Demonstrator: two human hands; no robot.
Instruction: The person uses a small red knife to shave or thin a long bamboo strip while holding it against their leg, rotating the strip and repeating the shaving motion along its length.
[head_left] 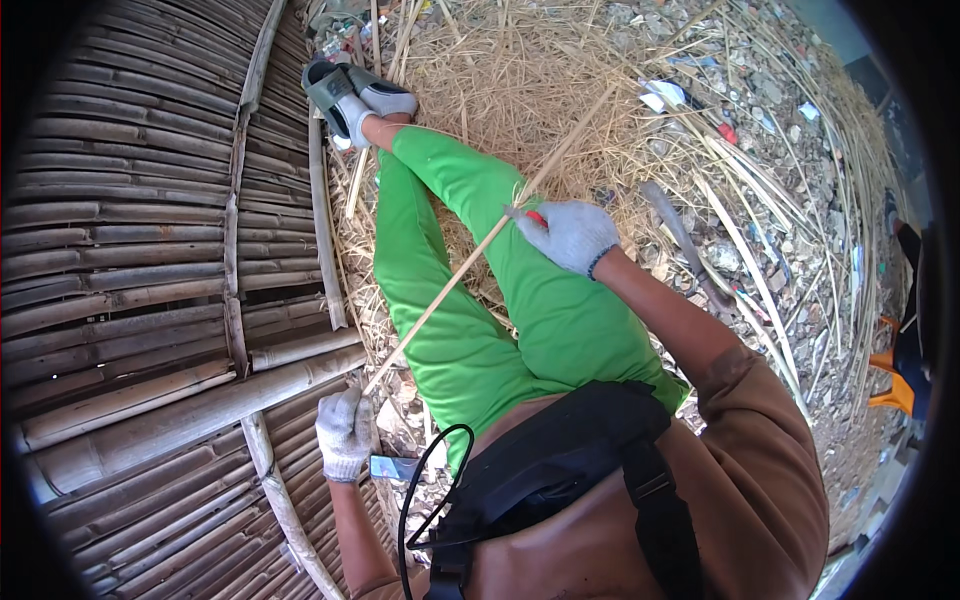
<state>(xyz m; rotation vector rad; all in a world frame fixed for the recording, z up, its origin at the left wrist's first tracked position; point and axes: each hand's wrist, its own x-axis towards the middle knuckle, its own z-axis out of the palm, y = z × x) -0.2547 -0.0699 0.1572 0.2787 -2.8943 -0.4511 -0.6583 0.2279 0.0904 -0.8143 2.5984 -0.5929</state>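
A long, thin bamboo strip [440, 297] runs slantwise across my green-trousered legs, from near my left hip to the straw beyond my knees. My left hand [345, 432], in a white knitted glove, is closed at the strip's near end. My gloved right hand [572, 236] rests over my thigh, gripping a small red-handled knife [537, 217]. Its short grey blade lies against the strip; the fingers hide most of the handle. Fine curled shavings [522, 194] stand up from the strip just beyond the blade.
A wall of bamboo slats [130, 240] rises close on my left. A long dark tool like a machete [685, 240] lies on the rubble to the right, among loose bamboo strips [745, 235]. Shavings [500, 80] cover the ground ahead. Another person sits by an orange chair [893, 388] at far right.
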